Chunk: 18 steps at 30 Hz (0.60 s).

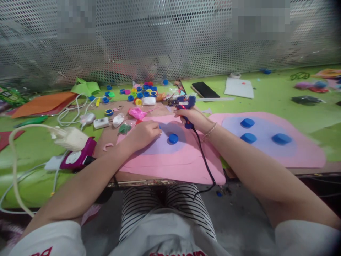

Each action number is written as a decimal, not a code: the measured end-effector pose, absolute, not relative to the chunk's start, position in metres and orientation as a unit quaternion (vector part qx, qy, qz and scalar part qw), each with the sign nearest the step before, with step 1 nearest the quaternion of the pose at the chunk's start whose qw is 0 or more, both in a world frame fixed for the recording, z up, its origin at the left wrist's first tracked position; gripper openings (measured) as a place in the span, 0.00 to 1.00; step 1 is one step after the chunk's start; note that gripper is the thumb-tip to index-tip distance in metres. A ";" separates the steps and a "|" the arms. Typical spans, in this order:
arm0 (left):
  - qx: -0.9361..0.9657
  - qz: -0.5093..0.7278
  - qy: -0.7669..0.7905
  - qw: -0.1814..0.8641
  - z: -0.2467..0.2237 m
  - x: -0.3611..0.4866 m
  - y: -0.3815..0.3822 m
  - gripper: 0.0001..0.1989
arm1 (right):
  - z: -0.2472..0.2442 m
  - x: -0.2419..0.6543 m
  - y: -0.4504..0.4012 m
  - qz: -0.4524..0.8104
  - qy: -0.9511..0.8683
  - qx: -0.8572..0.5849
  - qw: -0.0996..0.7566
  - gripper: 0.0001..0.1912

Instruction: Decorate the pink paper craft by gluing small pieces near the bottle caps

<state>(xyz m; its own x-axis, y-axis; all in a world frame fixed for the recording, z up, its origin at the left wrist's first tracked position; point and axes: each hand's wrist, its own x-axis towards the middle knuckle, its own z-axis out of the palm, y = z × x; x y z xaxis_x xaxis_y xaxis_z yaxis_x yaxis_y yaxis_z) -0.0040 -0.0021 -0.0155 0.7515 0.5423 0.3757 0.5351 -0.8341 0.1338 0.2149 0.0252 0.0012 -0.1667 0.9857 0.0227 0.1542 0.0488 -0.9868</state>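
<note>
My right hand (pixel 194 118) is wrapped round the handle of a blue glue gun (pixel 186 102) with a small red light, its black cord hanging down over the pink sheet. My left hand (pixel 145 134) rests at the left side of a purple oval (pixel 166 147) on the pink sheet (pixel 170 172). Its fingers are bent together over a blue piece, of which only a sliver shows. Right of those fingers, a blue cap (pixel 173 138) lies on the oval. A second pink sheet (pixel 311 156) with a purple oval bears three blue caps (pixel 247 123).
Behind my hands lie several coloured caps (pixel 146 94), a black phone (pixel 205 90) and a white pad (pixel 239 88). A purple power adapter (pixel 78 154) with plugs and cables sits at left, near orange sheets (pixel 44 103). A perforated metal screen (pixel 170 42) stands along the back.
</note>
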 end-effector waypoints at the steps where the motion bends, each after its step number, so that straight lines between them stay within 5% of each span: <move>1: 0.934 0.210 0.289 0.021 -0.016 -0.004 -0.002 0.10 | 0.001 0.215 0.025 0.490 -0.586 -0.483 0.427 0.08; 18: 0.944 0.126 0.290 -0.097 -0.011 -0.001 -0.005 0.11 | -0.004 0.215 0.030 0.503 -0.567 -0.492 0.428 0.08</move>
<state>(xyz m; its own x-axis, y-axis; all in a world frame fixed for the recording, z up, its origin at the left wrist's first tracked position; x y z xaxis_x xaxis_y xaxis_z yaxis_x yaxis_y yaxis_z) -0.0015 -0.0053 -0.0109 0.8003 0.5229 0.2934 0.5716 -0.8131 -0.1103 0.2146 0.0296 -0.0036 -0.1494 0.9887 -0.0095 0.1264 0.0096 -0.9919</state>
